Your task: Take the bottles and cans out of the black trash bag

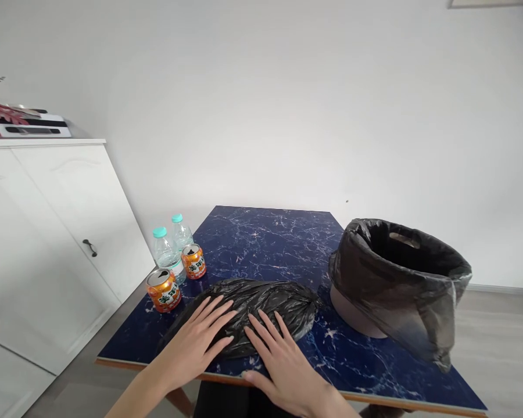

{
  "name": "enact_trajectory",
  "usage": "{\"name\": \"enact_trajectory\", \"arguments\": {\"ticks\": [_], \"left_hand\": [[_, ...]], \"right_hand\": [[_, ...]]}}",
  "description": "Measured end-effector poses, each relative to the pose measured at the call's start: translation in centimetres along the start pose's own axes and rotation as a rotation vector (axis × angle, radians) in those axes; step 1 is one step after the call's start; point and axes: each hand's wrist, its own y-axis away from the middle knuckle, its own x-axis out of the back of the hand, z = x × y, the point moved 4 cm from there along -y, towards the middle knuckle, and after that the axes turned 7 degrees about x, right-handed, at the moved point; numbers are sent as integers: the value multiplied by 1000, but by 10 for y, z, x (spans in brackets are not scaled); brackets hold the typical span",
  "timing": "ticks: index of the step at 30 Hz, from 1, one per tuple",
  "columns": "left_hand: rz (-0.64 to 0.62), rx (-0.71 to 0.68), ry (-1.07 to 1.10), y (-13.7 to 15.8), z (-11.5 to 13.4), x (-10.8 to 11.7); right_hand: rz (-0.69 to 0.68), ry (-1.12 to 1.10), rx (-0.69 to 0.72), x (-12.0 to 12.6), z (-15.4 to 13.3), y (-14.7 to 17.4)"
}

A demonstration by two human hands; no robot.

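A single head-worn camera looks forward and down, close over the near table (pixel 265 238) edge.

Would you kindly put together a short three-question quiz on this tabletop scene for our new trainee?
1. True or false: both hands lie flat, fingers spread, on the crumpled black bag.
2. How many orange cans and how many clear bottles stand at the table's left edge?
3. What lines the bin? A) a black bag B) a white bag C) nothing

Key
1. True: the left hand and right hand both press on it, holding nothing.
2. Two cans, the near can and far can, and two bottles, the front bottle and rear bottle.
3. A: the liner is folded over the rim.
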Motion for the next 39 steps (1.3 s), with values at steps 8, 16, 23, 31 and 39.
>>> {"name": "enact_trajectory", "arguments": {"ticks": [8,16,23,31,39], "left_hand": [[-98,-42,86,15,-9,3],[-43,4,155,24,1,42],[-104,165,692,8,-12,39],[-374,94,989,-58,-4,-14],[-56,388,572,-84,5,-41]], "right_hand": [[32,56,-5,27,15,22],[77,114,44,-57,-45,-35],[201,-405,-41,-22,-35,-25],[547,-886,-693,-11,52,13],[831,-172,-681,52,21,50]]}}
